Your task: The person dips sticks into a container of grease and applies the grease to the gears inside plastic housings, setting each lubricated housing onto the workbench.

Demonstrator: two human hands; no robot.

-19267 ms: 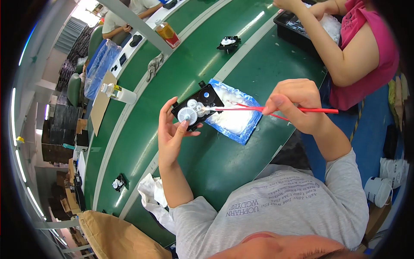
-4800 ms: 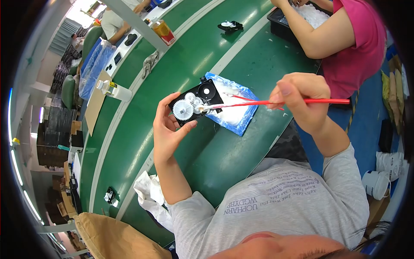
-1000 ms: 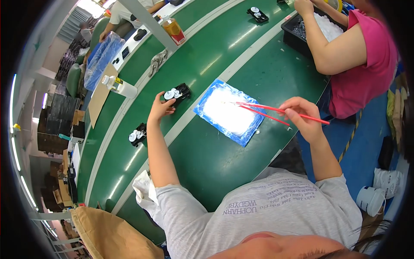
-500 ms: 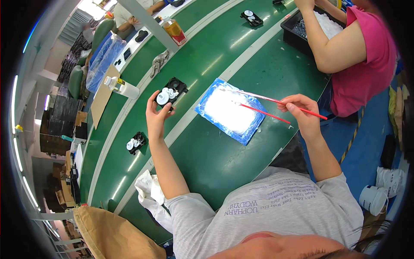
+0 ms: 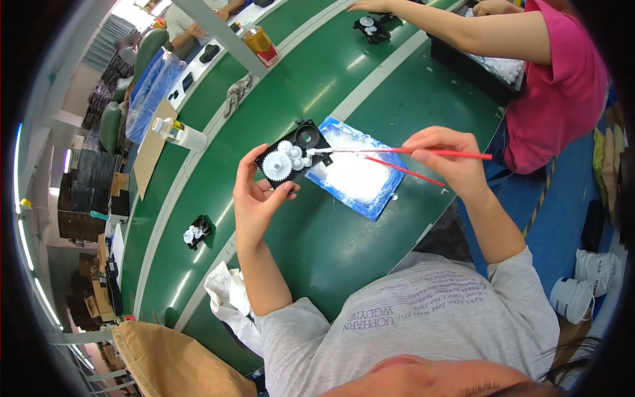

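My left hand (image 5: 259, 198) is closed on the lower edge of a black gear housing (image 5: 308, 135) with white gears (image 5: 278, 164), tilted toward me. Between the fingers of my right hand (image 5: 450, 153) is a red-handled brush (image 5: 456, 154). Its white-coated tip reaches the small gears at the right side of the housing. Below the brush lies a blue-edged tray (image 5: 372, 210) filled with white paste. A second red stick (image 5: 417, 174) rests across that tray, its far end in the paste.
Another gear housing (image 5: 197, 232) lies on the green belt at left, and one (image 5: 372, 30) sits farther up. A white bottle (image 5: 180, 134) and a grey rag (image 5: 238, 94) are beyond. At right, a co-worker in pink (image 5: 555, 99) reaches over a black bin (image 5: 463, 69).
My left hand has brought the gear housing closer, toward the tray. My right hand has moved the brush from over the paste to the gears. The co-worker's arm now stretches toward the far housing.
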